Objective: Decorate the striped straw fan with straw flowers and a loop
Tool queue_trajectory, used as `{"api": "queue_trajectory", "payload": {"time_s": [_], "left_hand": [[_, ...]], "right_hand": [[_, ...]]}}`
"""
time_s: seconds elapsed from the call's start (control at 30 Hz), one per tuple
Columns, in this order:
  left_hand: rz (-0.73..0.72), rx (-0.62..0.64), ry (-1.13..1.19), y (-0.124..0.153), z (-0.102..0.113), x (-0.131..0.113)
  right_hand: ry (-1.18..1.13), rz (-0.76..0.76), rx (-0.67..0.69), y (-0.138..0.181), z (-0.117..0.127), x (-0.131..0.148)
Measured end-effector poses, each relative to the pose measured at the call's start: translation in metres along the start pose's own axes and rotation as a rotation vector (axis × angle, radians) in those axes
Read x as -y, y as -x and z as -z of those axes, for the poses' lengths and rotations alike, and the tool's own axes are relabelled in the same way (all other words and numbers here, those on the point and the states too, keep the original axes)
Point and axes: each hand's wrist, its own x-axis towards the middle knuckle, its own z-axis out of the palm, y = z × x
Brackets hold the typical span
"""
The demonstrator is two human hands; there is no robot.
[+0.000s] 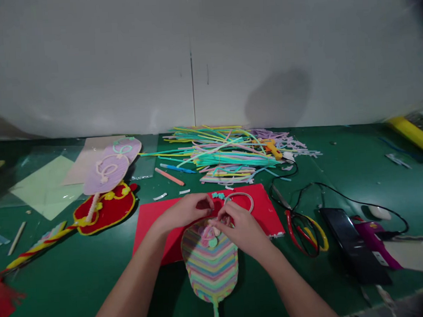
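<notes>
A striped fan (213, 268) made of pastel chenille stems lies in front of me, its handle pointing toward me. A small cluster of pink and mint flowers (211, 237) sits near its top. My right hand (241, 223) is closed in a pinch over the fan's upper right, with a pale looped chenille stem (250, 200) curving out from its fingers. At the fan's upper left, my left hand (191, 208) has its fingertips pinched together; whatever lies between them is too small to make out. Small teal flowers (218, 195) rest just beyond my hands.
Beneath the fan lies a red board (264, 208). Behind it is a pile of chenille stems (225, 153) with an orange glue gun (273, 150). Scissors (305, 231), a black cable and a phone (352, 240) are at right. Finished lilac (111, 167) and red fans (117, 209) lie left.
</notes>
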Motion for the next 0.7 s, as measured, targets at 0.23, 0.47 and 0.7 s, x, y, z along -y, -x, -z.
{"api": "queue_trajectory", "payload": {"time_s": [0.23, 0.47, 0.7], "left_hand": [[0.043, -0.119, -0.136, 0.006, 0.006, 0.007], [0.065, -0.049, -0.129, 0.005, 0.001, 0.000], [0.054, 0.080, -0.150, 0.005, -0.002, -0.003]], "right_hand": [[0.070, 0.019, 0.002, 0.008, 0.007, -0.009], [0.140, 0.033, -0.010, 0.005, -0.006, 0.003], [0.033, -0.001, -0.080, 0.002, -0.006, -0.018]]}}
